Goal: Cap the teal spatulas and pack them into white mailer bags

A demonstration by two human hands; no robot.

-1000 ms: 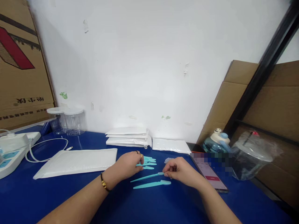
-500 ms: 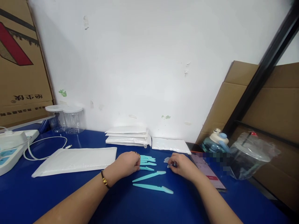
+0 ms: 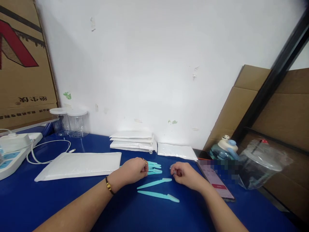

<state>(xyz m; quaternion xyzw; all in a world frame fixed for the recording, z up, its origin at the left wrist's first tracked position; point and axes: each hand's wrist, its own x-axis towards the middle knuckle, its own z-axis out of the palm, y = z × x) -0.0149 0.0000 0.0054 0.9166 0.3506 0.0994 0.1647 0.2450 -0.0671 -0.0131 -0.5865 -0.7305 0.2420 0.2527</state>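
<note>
Blue tabletop: my left hand curls around the teal plastic blades; right hand pinches one small clear cap. I'd grip lightly, fingertips only.

We saw a matt blue cloth-like table cover under everything. The two slim turquoise plastic sticks looked smooth with a dull sheen. The flat white padded mailer had a smooth, faintly glossy plastic skin. The round clear plastic jars looked glossy. The brown cardboard box was matt paper board. On our left wrist the thin gold metal bangle shone. The crinkled clear plastic bag glinted.
</note>
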